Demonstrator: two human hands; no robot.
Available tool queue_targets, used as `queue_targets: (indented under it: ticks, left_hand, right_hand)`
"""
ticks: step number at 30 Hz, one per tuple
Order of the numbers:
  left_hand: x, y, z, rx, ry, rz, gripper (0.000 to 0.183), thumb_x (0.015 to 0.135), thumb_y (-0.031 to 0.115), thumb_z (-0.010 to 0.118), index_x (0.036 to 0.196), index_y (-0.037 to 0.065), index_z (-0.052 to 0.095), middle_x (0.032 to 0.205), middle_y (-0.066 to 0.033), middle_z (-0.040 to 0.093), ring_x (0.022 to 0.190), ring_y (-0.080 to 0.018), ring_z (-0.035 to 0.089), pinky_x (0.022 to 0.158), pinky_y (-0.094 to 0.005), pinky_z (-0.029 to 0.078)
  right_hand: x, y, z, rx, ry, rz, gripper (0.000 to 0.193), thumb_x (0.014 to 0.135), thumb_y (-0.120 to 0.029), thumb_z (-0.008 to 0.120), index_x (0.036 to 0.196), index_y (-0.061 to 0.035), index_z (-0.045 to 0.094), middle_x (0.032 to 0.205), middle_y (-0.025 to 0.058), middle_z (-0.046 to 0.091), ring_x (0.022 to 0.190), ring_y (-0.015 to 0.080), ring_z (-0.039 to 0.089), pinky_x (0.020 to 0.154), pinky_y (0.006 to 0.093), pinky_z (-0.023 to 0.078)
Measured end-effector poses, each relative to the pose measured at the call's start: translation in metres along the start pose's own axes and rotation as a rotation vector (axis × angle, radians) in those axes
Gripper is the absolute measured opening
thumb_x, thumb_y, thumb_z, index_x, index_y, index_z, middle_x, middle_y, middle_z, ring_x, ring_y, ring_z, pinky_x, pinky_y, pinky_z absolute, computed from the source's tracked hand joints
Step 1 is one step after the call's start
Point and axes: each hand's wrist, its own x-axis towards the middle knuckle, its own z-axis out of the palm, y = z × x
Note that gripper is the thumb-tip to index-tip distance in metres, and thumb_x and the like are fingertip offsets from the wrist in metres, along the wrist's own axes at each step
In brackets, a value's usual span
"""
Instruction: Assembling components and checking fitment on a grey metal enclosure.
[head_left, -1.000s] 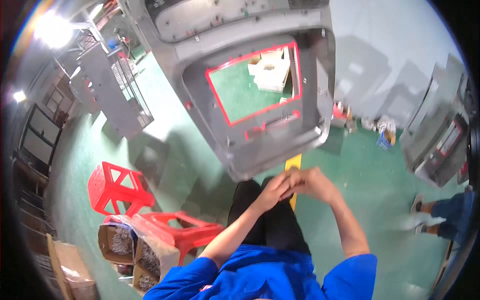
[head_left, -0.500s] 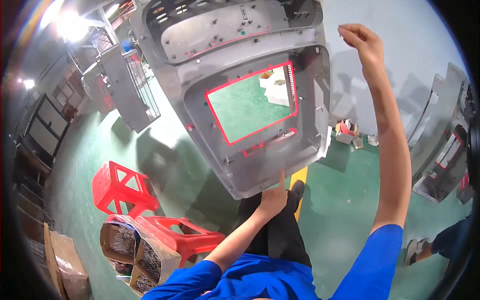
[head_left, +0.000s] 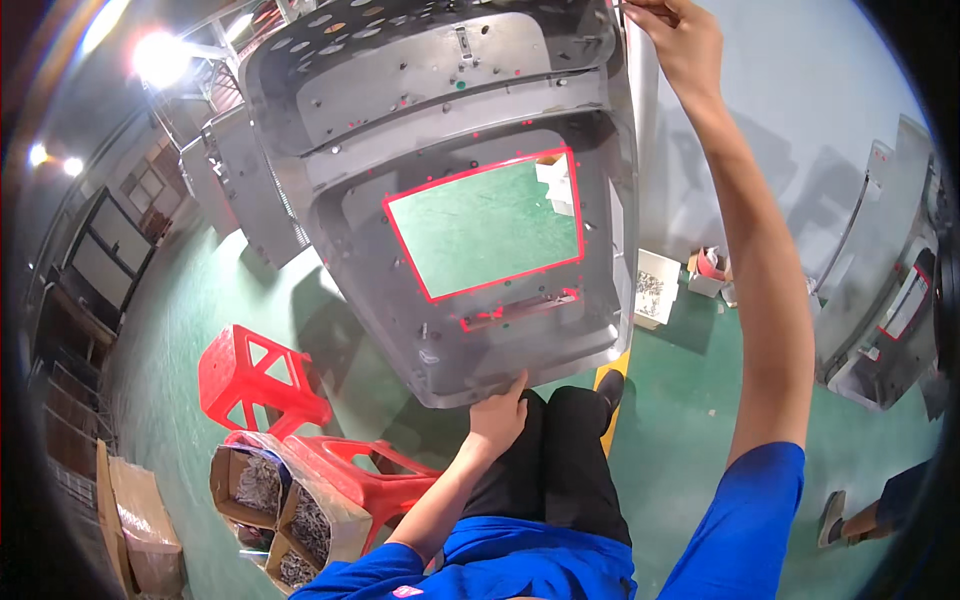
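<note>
1 grey panel [head_left: 470, 122], 2 red stools [head_left: 228, 375]. Hands apart: L hand [head_left: 497, 418] at btm edge, R hand [head_left: 688, 42] now by top-R edge, well off panel earlier; can't tell grips.

The panel [head_left: 345, 230] is grey with red edging [head_left: 577, 205], the stools [head_left: 228, 372] red, the floor [head_left: 680, 450] green.

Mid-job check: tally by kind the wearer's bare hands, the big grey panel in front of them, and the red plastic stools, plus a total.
Bare hands: 2 (left hand, right hand)
Big grey panel: 1
Red plastic stools: 2
Total: 5
</note>
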Motion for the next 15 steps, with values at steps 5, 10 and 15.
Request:
queue_targets:
  ticks: [5, 10, 15]
  left_hand:
    - [-0.008, -0.015, -0.007, -0.064, 0.085, -0.028, 0.049, 0.087, 0.026, 0.053, 0.135, 0.023, 0.046, 0.069, -0.0199, 0.063, 0.068, -0.0395, 0.062, 0.064, -0.0504, 0.049]
    - [-0.01, -0.028, -0.006, -0.116, 0.053, -0.064, 0.052, 0.088, 0.024, 0.052, 0.139, 0.024, 0.04, 0.072, -0.0189, 0.064, 0.068, -0.0387, 0.062, 0.063, -0.0497, 0.049]
    - [-0.015, -0.034, -0.005, -0.109, 0.039, -0.099, 0.055, 0.088, 0.023, 0.051, 0.141, 0.026, 0.036, 0.066, -0.0172, 0.061, 0.064, -0.037, 0.062, 0.061, -0.0491, 0.049]
  right_hand:
    - [0.004, -0.013, 0.01, 0.016, -0.064, 0.062, 0.006, 0.077, 0.001, 0.065, 0.08, 0.0058, 0.064, 0.067, 0.0053, 0.063, 0.062, 0.0086, 0.056, 0.055, 0.0238, 0.045]
    - [0.013, -0.011, 0.007, -0.234, -0.222, 0.003, 0.021, 0.087, -0.016, 0.064, 0.1, -0.0006, 0.065, 0.091, 0.0062, 0.069, 0.086, 0.0122, 0.063, 0.078, 0.0234, 0.046]
    - [0.025, -0.004, 0.005, -0.532, -0.385, -0.368, 0.02, 0.089, -0.016, 0.06, 0.107, -0.0069, 0.063, 0.096, 0.0062, 0.068, 0.088, 0.0143, 0.065, 0.079, 0.0275, 0.048]
